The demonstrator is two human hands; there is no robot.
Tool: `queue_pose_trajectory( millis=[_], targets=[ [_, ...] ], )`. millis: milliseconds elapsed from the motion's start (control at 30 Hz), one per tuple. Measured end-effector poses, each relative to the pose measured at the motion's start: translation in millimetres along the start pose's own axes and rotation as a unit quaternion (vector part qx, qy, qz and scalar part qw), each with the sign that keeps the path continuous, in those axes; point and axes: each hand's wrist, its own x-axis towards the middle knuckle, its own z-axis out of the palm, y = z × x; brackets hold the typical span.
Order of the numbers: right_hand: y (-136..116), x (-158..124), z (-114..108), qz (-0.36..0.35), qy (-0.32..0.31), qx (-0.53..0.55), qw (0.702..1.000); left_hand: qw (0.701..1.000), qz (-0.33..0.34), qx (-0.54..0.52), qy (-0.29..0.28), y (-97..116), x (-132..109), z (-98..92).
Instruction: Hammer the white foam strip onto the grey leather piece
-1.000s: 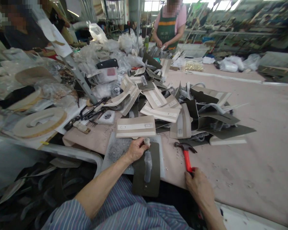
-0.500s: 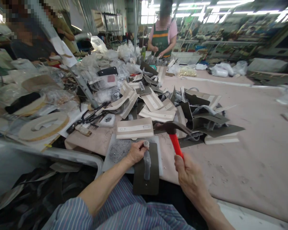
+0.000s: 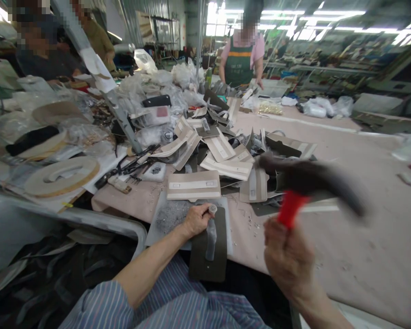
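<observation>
My right hand (image 3: 287, 256) is wrapped round the red handle of a hammer (image 3: 291, 208), whose dark head is blurred and raised over the table. My left hand (image 3: 197, 220) pinches a small round-topped metal piece (image 3: 212, 209) upright at the top of a dark flat panel (image 3: 219, 242). A translucent wrapped strip (image 3: 210, 242) runs down that panel. The panel lies partly on a grey scuffed board (image 3: 164, 221) and overhangs the table edge. Just behind the board rests a beige panel with a white strip (image 3: 193, 185).
Behind is a heap of beige and dark panels (image 3: 226, 157). Tape rolls (image 3: 61, 177), tools (image 3: 130, 169) and plastic bags lie left. A bin of dark pieces (image 3: 71, 274) stands lower left. A person in a green apron (image 3: 239, 64) stands across the table; others are at upper left.
My right hand has lifted the hammer up and to the right, away from the board. My left hand keeps its grip at the dark panel. The person opposite has moved their hands apart.
</observation>
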Motion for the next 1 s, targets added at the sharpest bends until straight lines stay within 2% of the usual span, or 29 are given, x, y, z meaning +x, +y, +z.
queue_pose_trajectory(
  millis=[100, 133, 167, 300, 400, 467, 533, 600, 633, 700, 800, 900, 933, 1000],
  targets=[
    [24, -14, 27, -0.034, -0.190, -0.084, 0.978, 1.000, -0.008, 0.006, -0.002, 0, -1, 1.1],
    [31, -16, 31, -0.024, -0.235, -0.117, 0.965, 1.000, -0.008, 0.005, -0.003, 1, -1, 1.3],
    [39, -16, 34, -0.005, -0.254, -0.145, 0.956, 1.000, -0.008, 0.002, -0.004, 2, -1, 1.4],
    [74, -21, 40, 0.061, -0.250, -0.146, 0.955, 1.000, -0.003, -0.003, -0.002, 5, -2, 0.7],
    [106, -32, 57, 0.112, -0.263, -0.127, 0.950, 1.000, 0.005, -0.006, 0.000, 5, -2, 0.6],
    [117, -38, 70, 0.117, -0.235, -0.160, 0.951, 1.000, 0.009, -0.010, 0.003, 3, -2, 1.2],
    [109, -39, 81, 0.064, -0.147, -0.171, 0.972, 1.000, 0.012, -0.010, 0.008, 2, -2, 2.2],
    [81, -39, 91, -0.008, -0.070, -0.105, 0.992, 1.000, 0.016, -0.011, 0.013, 1, -2, 3.1],
    [62, -39, 96, -0.029, -0.065, -0.056, 0.996, 1.000, 0.019, -0.012, 0.016, 1, -2, 3.4],
    [23, -42, 108, -0.043, -0.120, 0.017, 0.992, 0.999, 0.021, -0.018, 0.021, 1, -2, 3.7],
    [-17, -51, 130, 0.001, -0.234, -0.003, 0.972, 0.997, -0.014, -0.049, 0.058, 2, -1, 3.5],
    [-11, -49, 132, 0.063, -0.245, -0.007, 0.967, 0.973, -0.104, -0.110, 0.175, 0, 1, 3.7],
    [-1, -42, 126, 0.079, -0.224, 0.013, 0.971, 0.963, -0.121, -0.125, 0.206, -2, 1, 4.1],
    [16, -21, 104, 0.118, -0.147, 0.072, 0.979, 0.959, -0.117, -0.131, 0.221, -6, 2, 6.0]
  ],
)
